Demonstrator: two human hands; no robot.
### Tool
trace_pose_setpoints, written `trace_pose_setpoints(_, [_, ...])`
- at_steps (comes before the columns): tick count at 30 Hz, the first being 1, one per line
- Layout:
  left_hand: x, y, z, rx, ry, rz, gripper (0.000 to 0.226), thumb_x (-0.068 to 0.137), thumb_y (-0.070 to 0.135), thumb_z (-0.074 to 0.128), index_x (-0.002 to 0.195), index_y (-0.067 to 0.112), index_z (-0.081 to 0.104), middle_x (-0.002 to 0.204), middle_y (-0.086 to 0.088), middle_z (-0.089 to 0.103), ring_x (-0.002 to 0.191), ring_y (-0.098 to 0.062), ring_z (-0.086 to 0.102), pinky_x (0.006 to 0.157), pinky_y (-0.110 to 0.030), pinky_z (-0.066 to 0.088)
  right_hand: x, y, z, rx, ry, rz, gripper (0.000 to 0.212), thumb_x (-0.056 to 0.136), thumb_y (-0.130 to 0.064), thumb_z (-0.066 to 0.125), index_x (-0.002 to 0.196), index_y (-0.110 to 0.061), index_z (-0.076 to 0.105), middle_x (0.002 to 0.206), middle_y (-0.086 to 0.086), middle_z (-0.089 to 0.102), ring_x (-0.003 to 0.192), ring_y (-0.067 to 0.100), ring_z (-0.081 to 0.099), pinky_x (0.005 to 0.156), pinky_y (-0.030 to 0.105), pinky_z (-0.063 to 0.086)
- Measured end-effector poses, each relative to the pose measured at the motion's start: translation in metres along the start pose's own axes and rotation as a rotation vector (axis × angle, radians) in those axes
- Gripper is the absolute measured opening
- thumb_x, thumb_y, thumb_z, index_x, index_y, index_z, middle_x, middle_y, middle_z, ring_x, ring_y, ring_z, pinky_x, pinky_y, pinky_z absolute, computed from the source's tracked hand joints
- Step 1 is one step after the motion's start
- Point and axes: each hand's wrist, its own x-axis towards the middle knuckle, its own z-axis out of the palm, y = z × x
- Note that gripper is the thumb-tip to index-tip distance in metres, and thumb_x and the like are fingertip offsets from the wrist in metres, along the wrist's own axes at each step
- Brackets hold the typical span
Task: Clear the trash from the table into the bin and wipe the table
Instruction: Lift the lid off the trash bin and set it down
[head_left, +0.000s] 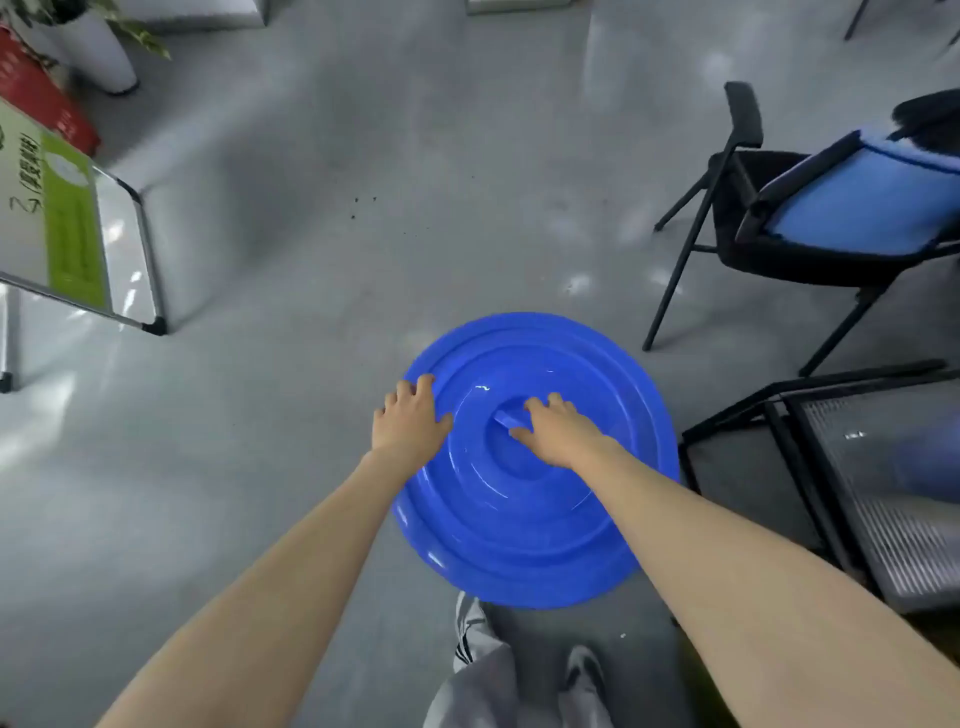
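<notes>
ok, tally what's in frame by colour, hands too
Blue: 2, round blue plastic bin lid, blue-cushioned black folding chair
White: 2, white plant pot, metal-framed whiteboard
Red: 1, red box
Hands: 2, left hand, right hand
Total: 7

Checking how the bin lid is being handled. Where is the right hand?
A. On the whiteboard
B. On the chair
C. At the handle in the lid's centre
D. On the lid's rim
C: the right hand lies at the centre handle of the blue lid, while the left hand rests at its rim.
</notes>
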Motion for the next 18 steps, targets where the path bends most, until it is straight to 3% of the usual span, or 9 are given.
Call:
trace_pose_setpoints(5, [0.024,-0.027,0.028,-0.035,-0.215,-0.064,0.109,0.080,0.055,0.075,0.157,0.025,0.004,0.158,-0.013,0.018,0.143,-0.035,0.026,0.108,-0.052,0.038,0.032,-0.015,0.020,-0.118,-0.053,-0.002,0.053,0.101,-0.050,0.042,0.139,-0.012,0.040,0.139,0.015,0.039,0.124,0.034,0.042,0.098,0.046,0.043])
trace_pose_setpoints(10, [0.041,-0.053,0.053,-0.233,-0.265,-0.224,0.125,0.075,0.051,0.082,0.158,0.022,-0.007,0.162,-0.017,0.006,0.148,-0.038,0.014,0.112,-0.055,0.033,0.056,-0.029,0.042,-0.053,-0.057,0.072,0.057,0.102,-0.048,0.043,0.140,-0.006,0.039,0.138,0.016,0.041,0.124,0.034,0.044,0.095,0.044,0.040])
trace_pose_setpoints(14, [0.043,-0.070,0.071,-0.316,-0.333,-0.272,0.131,0.072,0.046,0.086,0.158,0.024,-0.011,0.162,-0.017,0.002,0.147,-0.039,0.022,0.113,-0.055,0.035,0.066,-0.031,0.055,-0.028,-0.032,0.132,0.057,0.102,-0.047,0.043,0.140,-0.004,0.038,0.139,0.018,0.042,0.123,0.035,0.045,0.095,0.042,0.040])
trace_pose_setpoints(18, [0.045,-0.080,0.085,-0.475,-0.339,-0.332,0.128,0.072,0.041,0.087,0.157,0.031,-0.008,0.156,-0.015,0.014,0.132,-0.035,0.042,0.102,-0.046,0.042,0.073,-0.034,0.064,-0.002,-0.032,0.179,0.068,0.099,-0.056,0.043,0.144,-0.006,0.033,0.143,0.018,0.041,0.128,0.036,0.043,0.099,0.044,0.039])
